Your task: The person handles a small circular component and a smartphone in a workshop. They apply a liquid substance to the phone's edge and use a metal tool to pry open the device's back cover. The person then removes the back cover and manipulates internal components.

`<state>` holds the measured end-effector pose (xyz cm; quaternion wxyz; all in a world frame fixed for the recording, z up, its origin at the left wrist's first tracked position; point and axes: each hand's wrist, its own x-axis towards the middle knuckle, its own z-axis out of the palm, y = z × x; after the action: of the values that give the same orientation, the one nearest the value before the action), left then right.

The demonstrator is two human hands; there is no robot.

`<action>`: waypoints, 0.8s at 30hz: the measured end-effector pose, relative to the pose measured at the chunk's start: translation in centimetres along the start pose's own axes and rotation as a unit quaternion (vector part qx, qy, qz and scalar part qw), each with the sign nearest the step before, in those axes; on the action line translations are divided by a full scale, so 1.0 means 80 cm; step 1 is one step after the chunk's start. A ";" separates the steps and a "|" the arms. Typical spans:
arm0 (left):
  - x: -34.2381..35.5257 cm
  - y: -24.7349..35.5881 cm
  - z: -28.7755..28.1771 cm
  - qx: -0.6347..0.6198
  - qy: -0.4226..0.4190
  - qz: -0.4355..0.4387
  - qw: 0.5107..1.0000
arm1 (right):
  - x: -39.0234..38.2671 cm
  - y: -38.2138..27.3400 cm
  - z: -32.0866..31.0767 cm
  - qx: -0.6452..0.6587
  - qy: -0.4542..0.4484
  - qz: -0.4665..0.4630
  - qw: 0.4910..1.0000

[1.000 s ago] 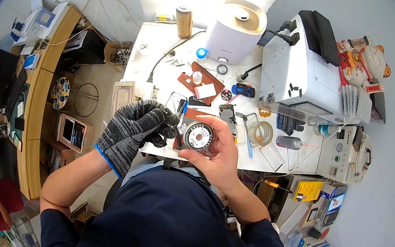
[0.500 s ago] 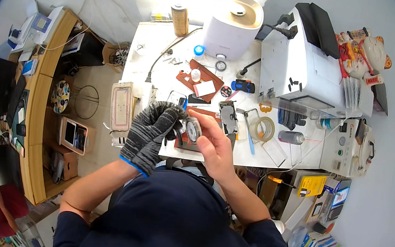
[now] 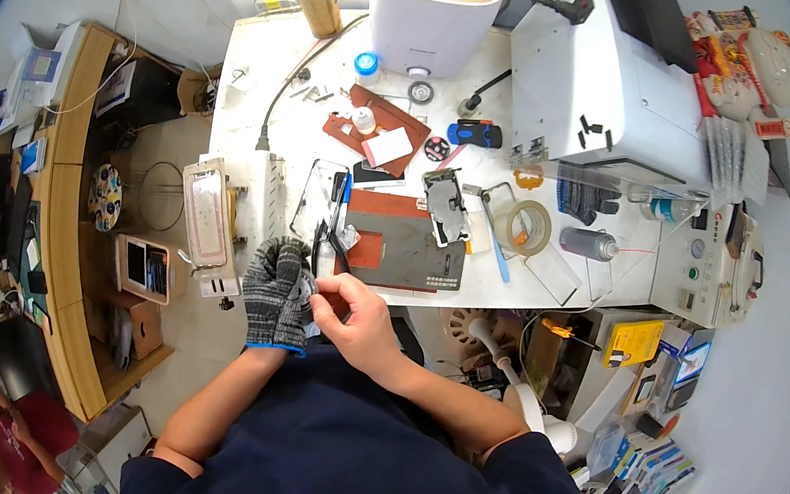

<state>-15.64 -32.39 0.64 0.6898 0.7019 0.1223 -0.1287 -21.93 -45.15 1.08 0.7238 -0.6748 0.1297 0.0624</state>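
Note:
My left hand (image 3: 277,293), in a grey-and-black knit glove with a blue cuff, is closed round a small silvery thing (image 3: 309,288) near my body. Most of that thing is hidden; its visible edge fits the round, spool-like disc seen a moment earlier. My bare right hand (image 3: 355,317) meets the glove from the right, thumb and fingers pinched together at the thing's edge. What exactly lies in that pinch cannot be made out. Just beyond the hands are black-handled pliers (image 3: 324,237), lying on the workbench by a brown-and-grey mat (image 3: 414,255).
A disassembled phone (image 3: 446,206) lies across the mat's far edge. Right of it are a tape roll (image 3: 523,228), a blue stick (image 3: 500,260) and a spray can (image 3: 588,243). A metal fixture with a phone frame (image 3: 208,211) stands left. White machines (image 3: 627,108) line the back.
Both hands have come down and left, nearer my body. The round disc, plainly visible between them before, is now mostly covered. The mat and pliers have come into fuller view.

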 end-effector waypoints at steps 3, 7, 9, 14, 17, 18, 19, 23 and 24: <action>-0.008 -0.019 -0.024 0.129 0.035 -0.001 0.991 | 0.002 0.025 -0.009 -0.017 -0.097 -0.028 0.995; -0.027 -0.033 -0.057 0.095 0.048 -0.036 0.994 | 0.030 0.077 -0.050 -0.188 -0.047 0.064 0.979; -0.033 -0.040 -0.068 0.113 0.065 -0.021 0.991 | 0.053 0.102 -0.074 -0.315 0.039 0.050 0.947; -0.045 -0.047 -0.081 0.084 0.096 -0.012 0.992 | 0.100 0.139 -0.063 -0.428 0.066 -0.093 0.897; -0.054 -0.044 -0.088 0.039 0.094 -0.050 0.994 | 0.104 0.153 -0.017 -0.525 0.002 -0.029 0.851; -0.056 -0.043 -0.091 0.041 0.102 -0.055 0.992 | 0.102 0.158 -0.003 -0.544 -0.002 -0.015 0.839; -0.057 -0.045 -0.093 0.050 0.105 -0.050 0.992 | 0.098 0.162 0.005 -0.563 0.000 0.006 0.826; -0.045 -0.060 -0.109 0.089 0.111 -0.032 0.989 | 0.075 0.168 -0.023 -0.407 0.072 -0.044 0.910; -0.044 -0.063 -0.113 0.135 0.094 0.031 0.986 | 0.072 0.165 -0.044 -0.449 0.129 -0.063 0.882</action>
<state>-20.60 -23.24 -2.68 0.5780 0.8009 0.1461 -0.0559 -20.29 -48.04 -13.39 0.3230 -0.9362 0.1376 -0.0193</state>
